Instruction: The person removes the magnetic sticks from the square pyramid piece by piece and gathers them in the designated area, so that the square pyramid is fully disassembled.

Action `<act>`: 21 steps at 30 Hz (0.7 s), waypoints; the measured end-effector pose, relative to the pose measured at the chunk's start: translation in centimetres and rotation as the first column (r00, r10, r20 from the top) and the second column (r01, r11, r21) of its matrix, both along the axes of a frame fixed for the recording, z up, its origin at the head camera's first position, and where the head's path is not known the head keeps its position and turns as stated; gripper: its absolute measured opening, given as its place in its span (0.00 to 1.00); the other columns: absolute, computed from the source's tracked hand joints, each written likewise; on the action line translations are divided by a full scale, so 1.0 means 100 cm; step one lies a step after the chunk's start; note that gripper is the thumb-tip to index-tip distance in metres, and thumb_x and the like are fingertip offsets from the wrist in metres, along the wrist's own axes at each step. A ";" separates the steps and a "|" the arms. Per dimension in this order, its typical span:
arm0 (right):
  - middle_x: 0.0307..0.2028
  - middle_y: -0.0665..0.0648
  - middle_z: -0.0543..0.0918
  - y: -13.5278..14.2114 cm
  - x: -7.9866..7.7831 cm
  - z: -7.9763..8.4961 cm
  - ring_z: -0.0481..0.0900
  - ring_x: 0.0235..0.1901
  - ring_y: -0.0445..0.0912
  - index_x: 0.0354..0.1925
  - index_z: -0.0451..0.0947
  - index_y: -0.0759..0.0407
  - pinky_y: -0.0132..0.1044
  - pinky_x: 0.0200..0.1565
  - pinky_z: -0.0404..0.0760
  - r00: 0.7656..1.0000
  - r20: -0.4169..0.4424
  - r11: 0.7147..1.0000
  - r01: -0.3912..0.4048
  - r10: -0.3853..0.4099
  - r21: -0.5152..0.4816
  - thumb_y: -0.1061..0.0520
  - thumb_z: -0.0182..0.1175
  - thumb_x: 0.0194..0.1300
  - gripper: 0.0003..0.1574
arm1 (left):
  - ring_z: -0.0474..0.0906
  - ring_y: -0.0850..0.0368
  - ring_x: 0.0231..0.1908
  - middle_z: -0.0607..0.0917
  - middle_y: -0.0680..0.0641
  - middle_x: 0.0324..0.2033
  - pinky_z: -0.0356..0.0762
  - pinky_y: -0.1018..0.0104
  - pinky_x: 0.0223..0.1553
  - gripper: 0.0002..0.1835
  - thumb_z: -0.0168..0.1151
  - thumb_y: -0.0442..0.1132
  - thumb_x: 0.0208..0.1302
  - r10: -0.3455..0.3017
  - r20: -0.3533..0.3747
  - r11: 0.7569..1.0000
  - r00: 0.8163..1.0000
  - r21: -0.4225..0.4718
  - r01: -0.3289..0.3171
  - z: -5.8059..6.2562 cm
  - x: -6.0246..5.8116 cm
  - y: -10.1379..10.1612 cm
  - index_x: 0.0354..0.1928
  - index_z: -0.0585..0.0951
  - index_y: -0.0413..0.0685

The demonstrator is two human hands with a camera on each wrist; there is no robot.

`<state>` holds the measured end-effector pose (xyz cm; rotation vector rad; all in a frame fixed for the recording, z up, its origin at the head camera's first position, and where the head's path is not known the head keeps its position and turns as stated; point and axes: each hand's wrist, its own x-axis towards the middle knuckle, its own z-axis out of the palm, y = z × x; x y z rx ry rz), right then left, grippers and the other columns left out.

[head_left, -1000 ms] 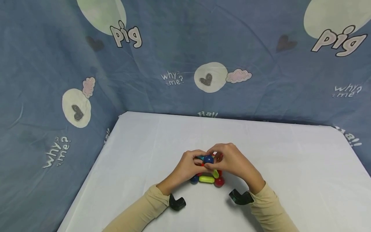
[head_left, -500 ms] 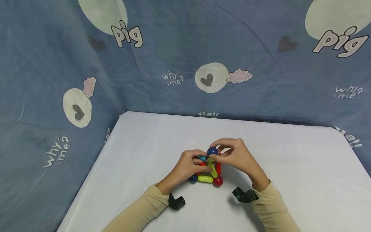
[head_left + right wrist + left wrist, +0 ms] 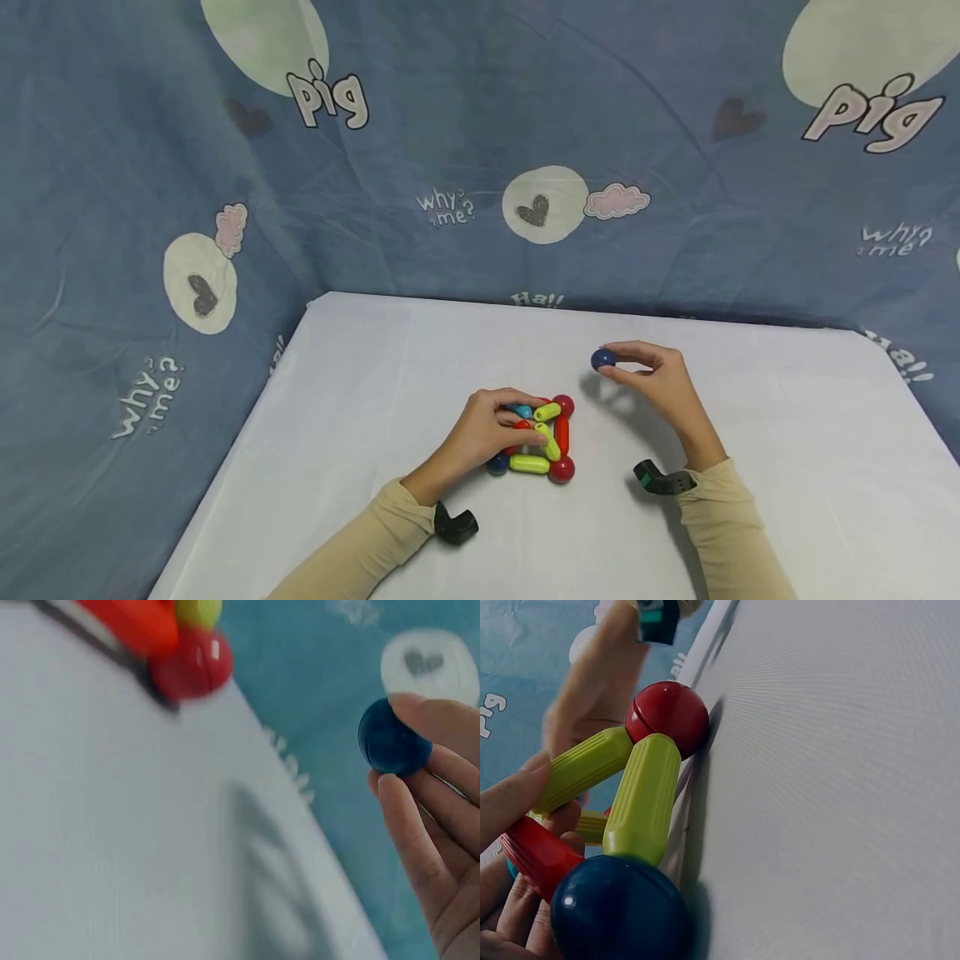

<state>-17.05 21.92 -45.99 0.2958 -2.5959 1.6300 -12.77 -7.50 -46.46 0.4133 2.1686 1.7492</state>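
Note:
On the white table a frame of rods and balls has red balls (image 3: 562, 469) at its right corners and a dark blue ball (image 3: 619, 911) at its near left corner. A yellow-green rod (image 3: 529, 464) forms the near side, a red rod (image 3: 562, 435) the right. My left hand (image 3: 487, 429) pinches a leaning yellow-green rod (image 3: 585, 771) and a leaning red rod (image 3: 541, 853); a light blue rod (image 3: 521, 411) shows among its fingers. My right hand (image 3: 663, 387) pinches a loose dark blue ball (image 3: 394, 739) above the table. The frame's far left corner is hidden.
Dark wrist-worn devices (image 3: 455, 526) sit at both cuffs. White table surface (image 3: 795, 433) extends around the frame. A blue printed cloth (image 3: 697, 192) hangs behind the table and along its left.
My right hand has pulled the dark blue ball up from the rods and carried it right and away from me. My left hand has stayed on the frame.

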 end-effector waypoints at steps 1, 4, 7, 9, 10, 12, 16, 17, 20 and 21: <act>0.54 0.55 0.89 0.005 -0.001 -0.004 0.80 0.51 0.25 0.58 0.86 0.55 0.23 0.49 0.81 1.000 0.012 1.000 0.012 -0.012 -0.005 0.51 0.73 0.65 0.24 | 0.91 0.60 0.38 0.89 0.46 0.50 0.85 0.73 0.38 0.24 0.81 0.36 0.53 0.000 0.000 1.000 1.000 0.000 0.000 0.000 0.000 0.000 0.54 0.88 0.49; 0.56 0.58 0.88 0.016 -0.005 -0.015 0.79 0.52 0.24 0.60 0.84 0.58 0.22 0.54 0.79 0.999 0.030 1.000 0.019 -0.019 -0.011 0.52 0.72 0.66 0.26 | 0.90 0.60 0.38 0.88 0.46 0.50 0.85 0.73 0.38 0.23 0.81 0.36 0.53 -0.001 0.001 1.000 1.000 0.002 0.001 0.000 0.000 -0.001 0.54 0.88 0.49; 0.57 0.63 0.87 0.022 -0.007 -0.023 0.80 0.51 0.24 0.61 0.83 0.61 0.21 0.55 0.77 0.999 0.030 1.000 0.016 -0.016 -0.008 0.54 0.72 0.67 0.26 | 0.91 0.60 0.38 0.88 0.46 0.50 0.85 0.72 0.39 0.24 0.81 0.36 0.53 -0.003 0.005 1.000 1.000 0.008 0.003 -0.001 0.000 -0.001 0.54 0.88 0.49; 0.56 0.67 0.86 0.024 -0.008 -0.027 0.82 0.47 0.24 0.60 0.82 0.63 0.21 0.53 0.79 0.999 0.042 1.000 0.018 -0.017 -0.018 0.54 0.72 0.66 0.26 | 0.91 0.60 0.38 0.89 0.46 0.50 0.85 0.72 0.39 0.24 0.81 0.35 0.53 -0.003 0.010 1.000 1.000 0.011 0.003 -0.001 0.000 -0.001 0.54 0.88 0.49; 0.56 0.68 0.86 0.025 -0.008 -0.029 0.82 0.46 0.25 0.60 0.82 0.63 0.21 0.51 0.79 0.999 0.049 1.000 0.021 -0.019 -0.024 0.54 0.72 0.66 0.26 | 0.91 0.60 0.38 0.89 0.46 0.50 0.85 0.72 0.39 0.24 0.81 0.35 0.53 -0.003 0.011 1.000 1.000 0.012 0.003 -0.001 0.000 -0.001 0.54 0.88 0.49; 0.56 0.69 0.85 0.026 -0.009 -0.032 0.83 0.45 0.25 0.59 0.83 0.63 0.21 0.49 0.80 0.998 0.060 0.999 0.032 -0.030 -0.024 0.54 0.73 0.65 0.26 | 0.91 0.59 0.38 0.89 0.45 0.50 0.85 0.71 0.39 0.24 0.81 0.35 0.53 -0.002 0.014 1.000 1.000 0.011 0.002 -0.001 0.000 -0.001 0.55 0.88 0.49; 0.57 0.68 0.85 0.028 -0.009 -0.036 0.83 0.42 0.25 0.60 0.83 0.62 0.23 0.45 0.81 0.996 0.081 1.000 0.026 -0.025 -0.009 0.53 0.72 0.65 0.27 | 0.91 0.59 0.38 0.89 0.45 0.49 0.86 0.71 0.39 0.24 0.81 0.35 0.53 0.000 0.015 1.000 1.000 0.010 0.000 -0.001 0.001 -0.001 0.54 0.88 0.49; 0.57 0.67 0.85 0.029 -0.009 -0.037 0.83 0.42 0.26 0.60 0.83 0.62 0.24 0.44 0.82 0.996 0.085 1.000 0.022 -0.022 -0.001 0.53 0.72 0.66 0.27 | 0.91 0.59 0.38 0.89 0.45 0.49 0.86 0.71 0.39 0.24 0.81 0.35 0.53 -0.001 0.015 1.000 1.000 0.009 0.001 -0.001 0.001 -0.001 0.54 0.88 0.49; 0.59 0.67 0.85 0.029 -0.009 -0.039 0.84 0.40 0.27 0.61 0.82 0.61 0.26 0.42 0.83 0.995 0.098 1.000 0.005 -0.005 0.004 0.53 0.72 0.66 0.28 | 0.91 0.59 0.38 0.89 0.45 0.49 0.85 0.71 0.39 0.24 0.81 0.35 0.53 -0.004 0.013 1.000 1.000 0.010 0.003 -0.001 0.001 -0.001 0.54 0.88 0.49; 0.59 0.66 0.85 0.029 -0.009 -0.039 0.83 0.41 0.27 0.61 0.82 0.61 0.26 0.42 0.83 0.995 0.095 1.000 0.003 -0.004 0.009 0.53 0.72 0.66 0.28 | 0.91 0.59 0.38 0.89 0.45 0.49 0.85 0.72 0.39 0.24 0.81 0.35 0.53 -0.004 0.013 1.000 1.000 0.010 0.004 -0.001 0.001 -0.001 0.54 0.88 0.49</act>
